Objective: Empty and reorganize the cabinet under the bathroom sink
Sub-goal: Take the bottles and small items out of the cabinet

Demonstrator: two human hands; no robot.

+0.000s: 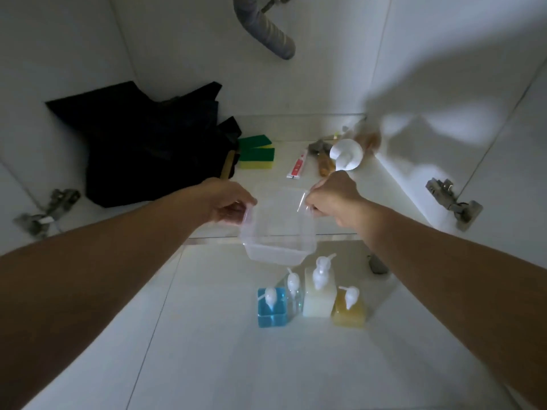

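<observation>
Two hands hold a clear plastic tub (pixel 278 229) at the front edge of the cabinet shelf (pixel 393 196), seen from the head camera looking down. The left hand (pixel 228 202) curls its fingers round the tub's left rim, and the right hand (pixel 334 199) pinches the right rim near the far corner. The tub looks empty and hangs half over the shelf edge, above the tiled floor (pixel 189 350).

On the floor just below the tub stand four square pump bottles in a row: a blue bottle (pixel 272 306), a clear bottle (pixel 293 294) beside it, a taller milky white bottle (pixel 318 294), and an amber bottle (pixel 349 309) on the right.

Farther back on the shelf, a black bag (pixel 139 143) slumps against the left wall. Just right of it lies a stack of sponges (pixel 256 155), green on yellow. A red and white tube (pixel 296 167) lies near the middle. A white pump top (pixel 344 156) sits just beyond the right hand, with brownish items behind it that are too blurred to name.

A grey ribbed drain hose (pixel 266 25) curves down from above. Metal door hinges (pixel 453 199) show at both sides.
</observation>
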